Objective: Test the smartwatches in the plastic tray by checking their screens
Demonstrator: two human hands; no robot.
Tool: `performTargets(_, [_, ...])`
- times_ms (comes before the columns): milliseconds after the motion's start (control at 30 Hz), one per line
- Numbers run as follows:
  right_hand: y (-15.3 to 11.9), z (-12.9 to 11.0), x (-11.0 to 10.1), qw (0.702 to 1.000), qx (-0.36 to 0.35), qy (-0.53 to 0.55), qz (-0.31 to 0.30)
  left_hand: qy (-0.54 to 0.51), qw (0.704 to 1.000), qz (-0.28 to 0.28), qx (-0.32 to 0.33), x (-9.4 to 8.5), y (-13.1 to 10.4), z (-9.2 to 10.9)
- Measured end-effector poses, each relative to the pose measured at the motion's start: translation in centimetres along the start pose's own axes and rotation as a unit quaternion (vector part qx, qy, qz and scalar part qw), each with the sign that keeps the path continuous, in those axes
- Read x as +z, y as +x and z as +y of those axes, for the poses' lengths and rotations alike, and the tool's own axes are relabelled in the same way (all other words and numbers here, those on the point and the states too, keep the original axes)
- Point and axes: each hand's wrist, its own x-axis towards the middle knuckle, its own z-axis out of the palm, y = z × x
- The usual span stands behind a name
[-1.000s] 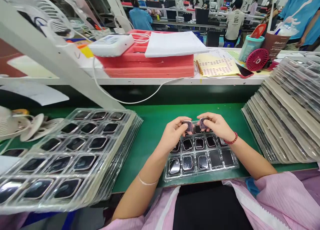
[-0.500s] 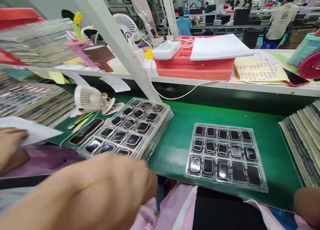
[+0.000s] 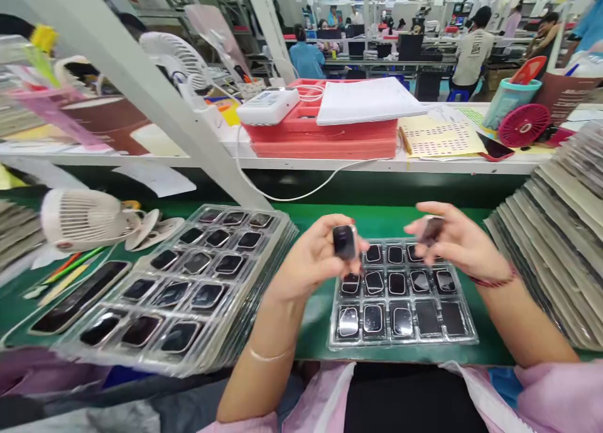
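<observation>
My left hand (image 3: 313, 257) pinches a dark rounded-square screen piece (image 3: 344, 242) above the left edge of a clear tray (image 3: 333, 339). Over the tray's right back part, my right hand (image 3: 459, 241) grips another dark screen piece (image 3: 431, 230), which is slightly blurred. Similar dark pieces with light rims lie in the tray's pockets; two pockets at the front right look plain dark. To the left, a stack of clear trays (image 3: 245, 301) bears more such pieces in its top layer.
A small white fan (image 3: 82, 219) and a long dark device (image 3: 80, 296) lie at the left. Stacked trays (image 3: 553, 232) rise at the right. Behind, a white shelf (image 3: 348, 164) carries red trays (image 3: 325, 145). People sit farther back.
The view has turned right. My left hand has moved from near the tray stack to the single tray, and now a screen piece shows in it. My right hand has come in from the right edge, holding another.
</observation>
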Motion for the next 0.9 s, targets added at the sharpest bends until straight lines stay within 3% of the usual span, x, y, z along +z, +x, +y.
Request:
performTargets(100, [2.6, 3.2, 0.1, 1.000, 0.011, -0.016, 0.008, -0.010, 0.997, -0.066, -0.035, 2.0, 3.0, -2.2])
performTargets(233, [3.8, 6.4, -0.5, 0.996, 0.031, -0.066, 0.049, 0.071, 0.995, -0.039, -0.052, 3.2, 4.6, -4.8])
performTargets(667, [4.3, 10.6, -1.1, 0.999, 0.029, -0.028, 0.035, 0.054, 0.997, -0.015, -0.049, 3.7, 5.3, -7.8])
performTargets(900, [4.0, 11.3, -1.0, 0.999, 0.034, -0.033, 0.021, 0.068, 0.997, -0.014, -0.039, 4.0, 5.3, -8.6])
